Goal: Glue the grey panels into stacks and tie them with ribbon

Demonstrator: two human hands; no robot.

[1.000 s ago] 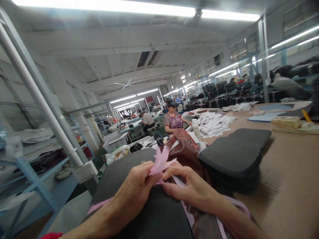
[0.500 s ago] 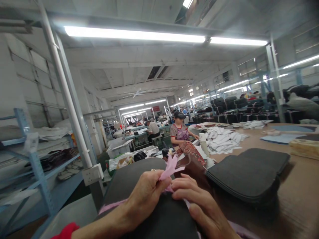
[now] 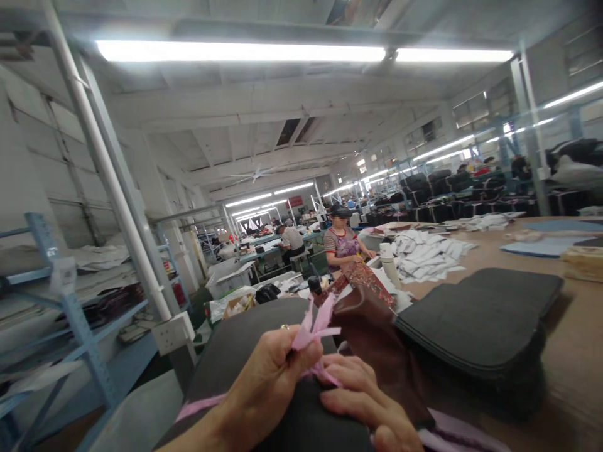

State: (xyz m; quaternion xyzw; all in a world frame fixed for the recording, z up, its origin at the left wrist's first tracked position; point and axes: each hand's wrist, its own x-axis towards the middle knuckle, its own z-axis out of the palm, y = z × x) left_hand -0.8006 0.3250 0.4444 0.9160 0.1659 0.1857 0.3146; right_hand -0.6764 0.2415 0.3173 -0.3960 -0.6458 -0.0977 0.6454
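Note:
A pink fabric strip (image 3: 202, 407) runs around a dark grey padded bundle (image 3: 264, 323) in front of me. My left hand (image 3: 276, 370) is closed in a pinch on the gathered strip, whose frayed ends (image 3: 323, 320) stick up above the thumb. Close beside it, my right hand (image 3: 358, 395) has its fingers curled at the crossing of the strip, a pink strand passing between them. The palm of the right hand is hidden. Brown leather-like material (image 3: 372, 339) lies just beyond the right hand.
A stack of dark grey padded panels (image 3: 485, 314) lies on the brown table (image 3: 575, 351) at right. Farther back are a pale thermos (image 3: 389, 263), white cut pieces (image 3: 424, 254) and a seated co-worker (image 3: 343, 242). A metal post with a socket box (image 3: 173, 333) and blue shelving (image 3: 78, 301) stand at left.
My left hand still pinches the strip, and its loose ends have spread apart. The right hand has shifted slightly down and left, its fingers curling more. The camera view has tilted a little.

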